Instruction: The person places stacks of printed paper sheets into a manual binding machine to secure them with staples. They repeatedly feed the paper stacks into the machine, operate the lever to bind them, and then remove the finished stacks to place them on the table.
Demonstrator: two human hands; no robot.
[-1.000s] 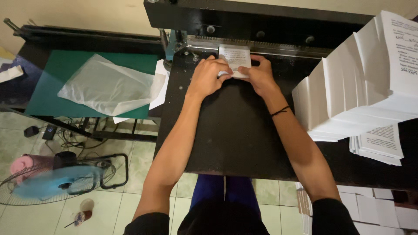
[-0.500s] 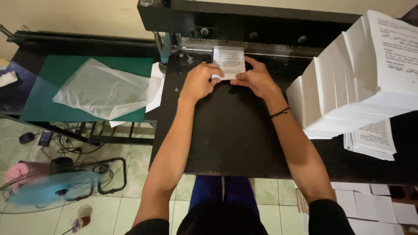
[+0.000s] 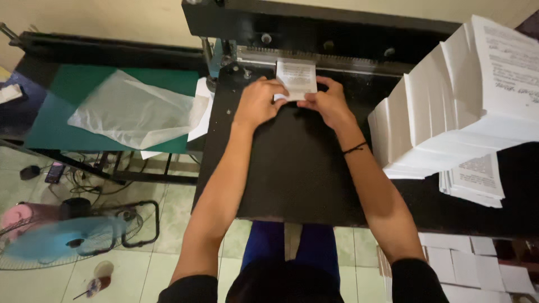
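Pinching a small white paper stack (image 3: 296, 77) from both sides, just ahead of the fingertips.

Clasping its near left edge with the left hand (image 3: 259, 102), its near right edge with the right hand (image 3: 327, 103), fingers curled onto the paper, neither hand nearer than the other. Lying flat on the black cutter bed (image 3: 292, 168), long axis running away from the body, far end reaching under the clamp bar (image 3: 331, 59). Standing well apart to the right: tall white sheet piles (image 3: 466, 101); to the left, a clear plastic sheet (image 3: 132, 109) on a green mat (image 3: 67, 92).
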